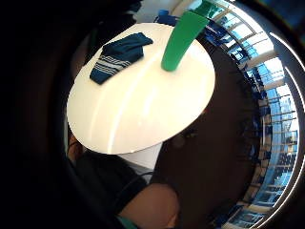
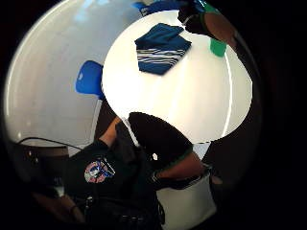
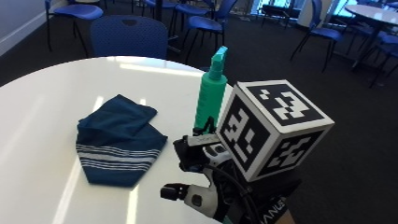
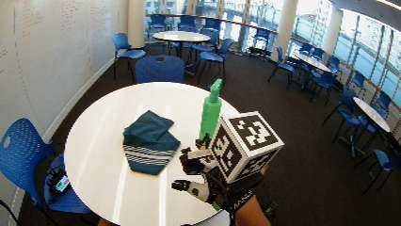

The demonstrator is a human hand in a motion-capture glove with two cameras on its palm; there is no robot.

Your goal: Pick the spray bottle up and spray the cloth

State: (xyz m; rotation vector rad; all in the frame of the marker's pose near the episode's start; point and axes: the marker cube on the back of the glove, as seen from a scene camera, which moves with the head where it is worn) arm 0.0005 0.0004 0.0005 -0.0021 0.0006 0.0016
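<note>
- On the round white table [image 3: 50,93] stand and lie the task's two things: one green spray bottle [image 3: 210,100], upright near the table's far edge, and one folded blue cloth [image 3: 115,139] with white stripes at one end, flat on the tabletop beside the bottle and apart from it.
- Your right hand [image 3: 273,205] sits at the near edge of the table, just short of the bottle; only a strip of black glove shows, bearing white letters too cut off to read.
- No label or brand can be made out on the bottle or the cloth.
- You cannot tell from any view whether your fingers are curled or straight; they are hidden. Nothing shows the hand touching the bottle.
- The thumb side palm view alone shows your dark shirt with a round badge [image 2: 97,171] on it, its writing illegible, and one blue chair [image 2: 88,79] beside the table.
- The little finger side palm view shows the bottle close to the palm and the cloth beyond it on the table.
- The wide outside view alone shows more round tables and many blue chairs across the room.
</note>
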